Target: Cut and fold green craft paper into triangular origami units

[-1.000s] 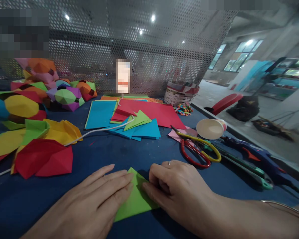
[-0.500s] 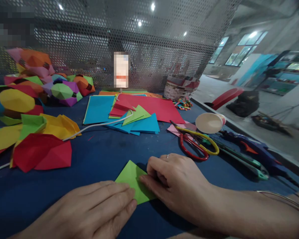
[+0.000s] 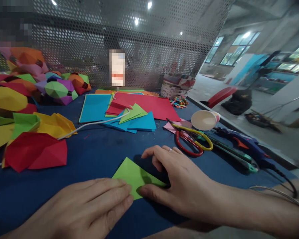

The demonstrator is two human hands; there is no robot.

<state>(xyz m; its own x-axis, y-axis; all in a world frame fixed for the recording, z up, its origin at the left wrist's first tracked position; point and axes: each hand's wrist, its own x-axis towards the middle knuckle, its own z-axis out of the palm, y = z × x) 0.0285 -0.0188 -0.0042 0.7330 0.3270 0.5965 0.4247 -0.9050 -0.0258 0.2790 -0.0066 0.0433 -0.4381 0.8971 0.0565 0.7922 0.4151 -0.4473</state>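
Observation:
A folded piece of green paper lies flat on the blue tabletop in front of me. My left hand presses its left part down with stretched, flat fingers, and hides that edge. My right hand is open over the right side. Its thumb rests at the paper's near edge, while the index finger arches above the table, apart from the paper. A ring shows on one finger of that hand. Beyond it lie scissors with one red and one yellow handle.
Folded paper pieces and many-coloured paper balls sit at left. Coloured sheets and a white cable lie at the back. At right are a paper cup, a green-handled tool, a glue gun and a basket.
My right hand has opened, its index finger lifting off the thumb. More of the green paper's right corner shows now. My left hand stays pressed on it. The view has shifted slightly.

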